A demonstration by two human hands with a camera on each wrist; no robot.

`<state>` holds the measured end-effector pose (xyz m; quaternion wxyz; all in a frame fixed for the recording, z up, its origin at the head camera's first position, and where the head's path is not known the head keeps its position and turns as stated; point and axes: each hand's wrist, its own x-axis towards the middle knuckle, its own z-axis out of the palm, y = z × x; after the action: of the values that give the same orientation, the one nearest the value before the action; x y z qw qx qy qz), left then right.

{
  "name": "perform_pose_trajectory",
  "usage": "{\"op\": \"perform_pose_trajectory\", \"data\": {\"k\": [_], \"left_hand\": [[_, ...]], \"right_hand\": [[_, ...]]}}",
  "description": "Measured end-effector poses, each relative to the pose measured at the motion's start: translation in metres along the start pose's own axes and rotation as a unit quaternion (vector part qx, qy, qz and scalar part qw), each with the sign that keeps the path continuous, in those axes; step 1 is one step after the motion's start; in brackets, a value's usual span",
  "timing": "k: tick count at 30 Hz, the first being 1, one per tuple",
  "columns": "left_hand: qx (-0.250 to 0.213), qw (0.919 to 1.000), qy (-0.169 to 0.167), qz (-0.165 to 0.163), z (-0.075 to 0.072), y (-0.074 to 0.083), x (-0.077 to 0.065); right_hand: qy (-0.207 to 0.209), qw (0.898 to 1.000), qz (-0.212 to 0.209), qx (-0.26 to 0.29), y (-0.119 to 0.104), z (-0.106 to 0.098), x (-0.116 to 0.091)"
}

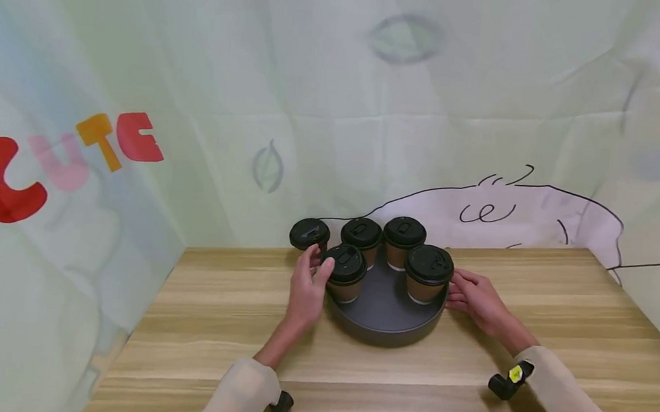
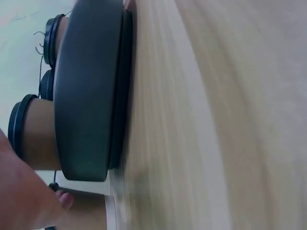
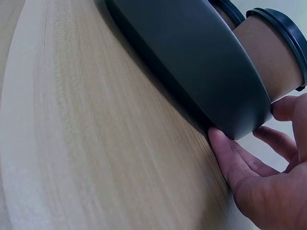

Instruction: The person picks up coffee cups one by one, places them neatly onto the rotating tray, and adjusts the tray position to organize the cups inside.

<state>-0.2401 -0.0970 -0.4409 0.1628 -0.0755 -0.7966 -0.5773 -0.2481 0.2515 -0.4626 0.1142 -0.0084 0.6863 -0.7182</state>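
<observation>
A round dark grey tray (image 1: 386, 328) stands on the wooden table, bearing several brown paper cups with black lids, such as the front-left cup (image 1: 345, 290) and the front-right cup (image 1: 424, 290). Another lidded cup (image 1: 309, 231) stands on the table outside the tray, at its back left. My left hand (image 1: 308, 294) is between this cup and the front-left one, fingers by the outside cup and thumb near the front-left lid. My right hand (image 3: 268, 177) holds the tray's right side, thumb at the rim and fingertips low on the wall.
The wooden table (image 1: 212, 325) extends on both sides of the tray. Behind and to the left hangs a printed curtain (image 1: 228, 97) that meets the table's back edge. A small black device (image 1: 504, 385) sits at the right wrist, another (image 1: 281, 405) at the left.
</observation>
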Motion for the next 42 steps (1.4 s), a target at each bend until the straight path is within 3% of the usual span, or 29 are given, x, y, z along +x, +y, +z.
{"op": "perform_pose_trajectory", "data": {"k": [3, 7, 9, 12, 17, 23, 33, 38, 42], "left_hand": [[-0.050, 0.9960, 0.005, -0.074, -0.004, -0.001, 0.001], [-0.153, 0.9709, -0.014, -0.183, -0.003, -0.007, 0.002], [-0.184, 0.9580, -0.022, -0.219, -0.002, -0.011, 0.002], [-0.174, 0.9542, -0.030, -0.241, -0.002, -0.016, -0.001], [-0.197, 0.9469, -0.036, -0.252, -0.003, -0.019, -0.005], [-0.216, 0.9451, -0.038, -0.242, -0.003, -0.021, -0.007], [-0.135, 0.9656, -0.048, -0.217, -0.004, -0.024, -0.010], [-0.113, 0.9712, -0.046, -0.205, -0.003, -0.023, -0.009], [-0.108, 0.9720, -0.053, -0.202, -0.002, -0.022, -0.008]], "right_hand": [[-0.002, 1.000, -0.001, -0.002, -0.001, -0.002, 0.000], [-0.006, 1.000, 0.001, -0.001, 0.000, -0.004, -0.001], [-0.010, 1.000, 0.007, 0.002, 0.000, -0.004, -0.002], [-0.022, 1.000, 0.016, 0.008, 0.002, -0.004, -0.005], [-0.055, 0.998, 0.025, 0.027, 0.004, -0.002, -0.010], [-0.067, 0.996, 0.038, 0.053, 0.006, 0.003, -0.020], [-0.051, 0.997, 0.038, 0.046, 0.004, 0.009, -0.032], [-0.036, 0.999, 0.028, 0.013, -0.004, -0.005, -0.015], [-0.054, 0.998, 0.032, -0.017, -0.009, -0.015, 0.003]]}}
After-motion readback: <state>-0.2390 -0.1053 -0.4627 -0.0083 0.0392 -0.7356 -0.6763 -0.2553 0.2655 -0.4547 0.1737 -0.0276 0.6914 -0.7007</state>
